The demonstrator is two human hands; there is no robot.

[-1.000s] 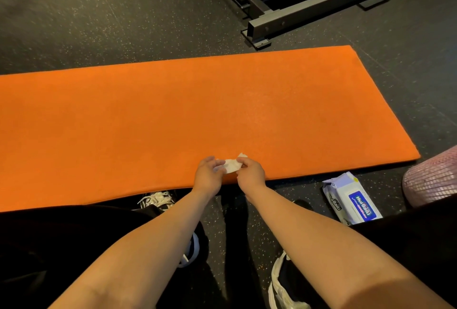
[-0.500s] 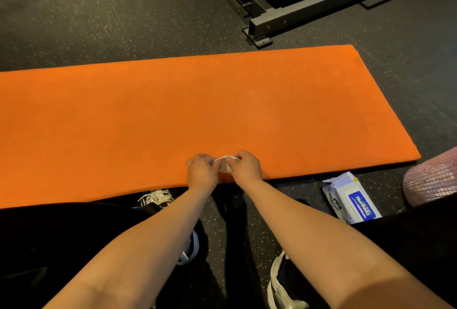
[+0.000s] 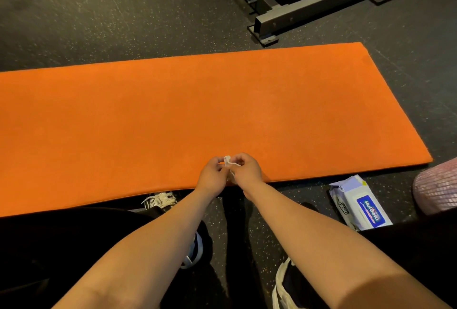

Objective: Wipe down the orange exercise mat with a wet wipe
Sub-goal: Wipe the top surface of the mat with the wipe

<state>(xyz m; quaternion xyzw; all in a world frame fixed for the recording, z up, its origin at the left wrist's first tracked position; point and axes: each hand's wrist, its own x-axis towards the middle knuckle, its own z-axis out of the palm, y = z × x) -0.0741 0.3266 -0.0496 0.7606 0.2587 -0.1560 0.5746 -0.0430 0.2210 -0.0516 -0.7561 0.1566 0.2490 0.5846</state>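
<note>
The orange exercise mat (image 3: pixel 173 110) lies flat on the dark gym floor and runs off the left edge of the view. Over its near edge, my left hand (image 3: pixel 212 175) and my right hand (image 3: pixel 247 172) are close together, and both pinch a small crumpled white wet wipe (image 3: pixel 228 161) between the fingertips. Most of the wipe is hidden between the hands. I cannot tell whether the wipe touches the mat.
A white pack of wet wipes (image 3: pixel 358 204) with a blue label lies on the floor right of my arms. A pink textured object (image 3: pixel 437 185) sits at the right edge. A black metal machine frame (image 3: pixel 309 11) stands beyond the mat. My shoes (image 3: pixel 160 200) are below the mat edge.
Both hands have closed in on the wipe, bunching it from a small loose piece into a tighter wad. They stay at the mat's near edge.
</note>
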